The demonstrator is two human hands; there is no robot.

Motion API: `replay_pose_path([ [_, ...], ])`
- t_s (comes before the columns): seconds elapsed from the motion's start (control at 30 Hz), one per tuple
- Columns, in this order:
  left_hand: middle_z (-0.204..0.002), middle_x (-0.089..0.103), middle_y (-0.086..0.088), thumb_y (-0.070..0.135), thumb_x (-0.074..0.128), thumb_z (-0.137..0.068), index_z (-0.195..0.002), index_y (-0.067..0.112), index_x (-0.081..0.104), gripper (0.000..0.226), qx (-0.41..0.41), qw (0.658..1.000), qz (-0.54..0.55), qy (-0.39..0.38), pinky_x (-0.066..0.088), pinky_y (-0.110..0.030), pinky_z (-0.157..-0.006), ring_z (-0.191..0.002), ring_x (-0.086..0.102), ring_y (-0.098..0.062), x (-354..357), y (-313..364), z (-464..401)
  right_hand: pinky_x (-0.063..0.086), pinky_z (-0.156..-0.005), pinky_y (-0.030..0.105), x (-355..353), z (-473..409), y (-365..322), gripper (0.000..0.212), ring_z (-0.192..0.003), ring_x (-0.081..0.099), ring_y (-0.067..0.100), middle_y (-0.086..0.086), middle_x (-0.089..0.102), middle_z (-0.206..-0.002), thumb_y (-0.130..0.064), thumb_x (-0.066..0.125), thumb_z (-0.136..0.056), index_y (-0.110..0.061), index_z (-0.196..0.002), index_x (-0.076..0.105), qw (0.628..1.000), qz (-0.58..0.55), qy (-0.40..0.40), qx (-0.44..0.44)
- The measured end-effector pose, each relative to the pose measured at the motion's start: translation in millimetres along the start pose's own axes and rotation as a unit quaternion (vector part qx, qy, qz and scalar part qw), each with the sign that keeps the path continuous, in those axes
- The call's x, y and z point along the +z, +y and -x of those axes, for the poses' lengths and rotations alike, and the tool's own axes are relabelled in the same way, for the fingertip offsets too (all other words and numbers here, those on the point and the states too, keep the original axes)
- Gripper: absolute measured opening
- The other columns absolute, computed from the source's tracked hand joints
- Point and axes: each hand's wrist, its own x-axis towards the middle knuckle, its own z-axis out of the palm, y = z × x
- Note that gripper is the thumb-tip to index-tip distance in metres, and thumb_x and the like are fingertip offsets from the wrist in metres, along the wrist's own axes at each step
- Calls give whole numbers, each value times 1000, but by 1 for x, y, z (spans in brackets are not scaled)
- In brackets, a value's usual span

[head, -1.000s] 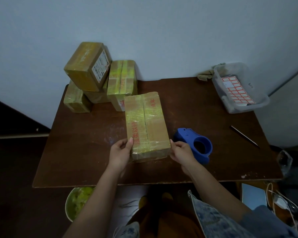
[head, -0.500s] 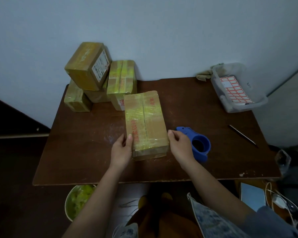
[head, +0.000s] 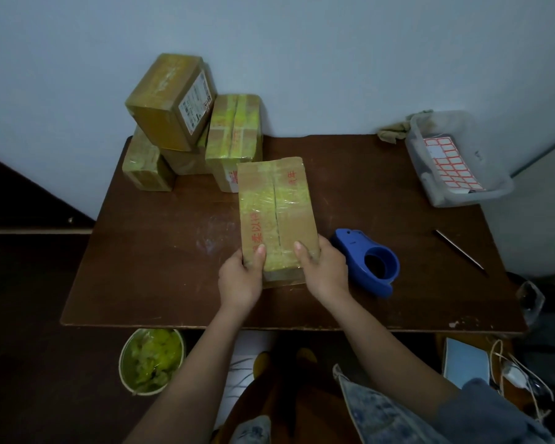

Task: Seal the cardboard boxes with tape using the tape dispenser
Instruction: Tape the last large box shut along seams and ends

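Note:
A long cardboard box (head: 277,213) with yellowish tape and red print lies lengthwise in the middle of the brown table (head: 161,251). My left hand (head: 242,277) grips its near left corner, thumb on top. My right hand (head: 324,270) grips its near right corner, thumb also on the top face. The blue tape dispenser (head: 367,262) rests on the table just right of my right hand, untouched. Several taped boxes (head: 180,123) are stacked at the back left against the wall.
A clear plastic bin (head: 462,161) with a sheet of red-bordered labels sits at the back right, a rag (head: 393,131) behind it. A pen (head: 458,253) lies near the right edge. Below the table's front edge stands a bucket (head: 151,360) of yellow scraps.
Both hands shifted from the box's sides onto its near corners, thumbs now on top. The box's far end has turned slightly.

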Motion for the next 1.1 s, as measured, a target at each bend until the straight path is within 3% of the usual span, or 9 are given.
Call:
replay_pose_path([
  [0.13,-89,65,5,36,38,-103,-114,11,67,40,83,995,-57,-11,38,-15,-60,-87,65,-18,-9,-8,2,41,-69,6,-11,0,10,43,-86,61,-1,-9,67,-106,-37,38,-105,-18,-141,52,999,10,-31,-36],
  [0.27,-146,38,12,34,26,-105,-150,17,33,49,102,992,11,-67,27,-7,-101,-137,33,-4,-24,-20,-2,42,-102,29,-20,-1,15,59,-132,48,27,14,45,-149,-40,36,-105,-21,-157,18,996,-25,-65,-50],
  [0.33,-158,19,15,40,23,-104,-153,28,20,51,147,986,26,-78,21,-15,-114,-143,17,4,-25,-24,1,26,-118,31,-16,1,16,78,-149,19,14,2,16,-164,-56,42,-95,-30,-157,3,991,-37,-92,-88],
  [0.43,-162,7,16,48,18,-103,-153,35,18,52,214,972,-8,-93,16,-39,-121,-146,8,3,-19,-33,2,14,-114,26,-7,2,16,96,-146,1,1,-6,-6,-165,-64,52,-82,-39,-155,-4,984,-21,-125,-122],
  [0.57,-162,1,19,55,14,-101,-153,35,20,56,259,959,-51,-101,5,-59,-119,-150,2,-8,-11,-39,-6,15,-116,27,-2,-5,20,109,-150,6,10,-5,-4,-164,-66,63,-72,-35,-156,0,983,33,-117,-140],
  [0.7,-162,8,17,49,23,-103,-151,33,24,50,279,955,-35,-93,18,-62,-116,-150,10,-15,-5,-45,-11,22,-118,32,6,-8,25,110,-149,12,15,1,5,-163,-71,60,-71,-29,-157,5,984,69,-77,-148],
  [0.8,-161,14,15,51,29,-102,-149,30,28,51,286,954,-11,-86,28,-57,-115,-149,17,-19,0,-50,-15,34,-112,36,13,-10,29,108,-146,22,20,5,14,-161,-78,54,-72,-25,-157,13,981,97,-40,-165],
  [0.93,-157,25,9,53,33,-100,-146,21,34,56,303,951,2,-63,22,-25,-119,-148,22,-26,8,-53,-18,45,-100,40,15,-12,33,105,-143,30,22,9,20,-161,-77,51,-73,-22,-156,18,974,128,-18,-184],
  [1.1,-156,28,2,49,32,-101,-146,17,31,55,340,937,-44,-63,27,-35,-117,-145,25,-34,10,-62,-23,46,-97,38,10,-14,35,97,-142,29,21,11,17,-161,-72,47,-80,-22,-156,15,965,145,-32,-217],
])
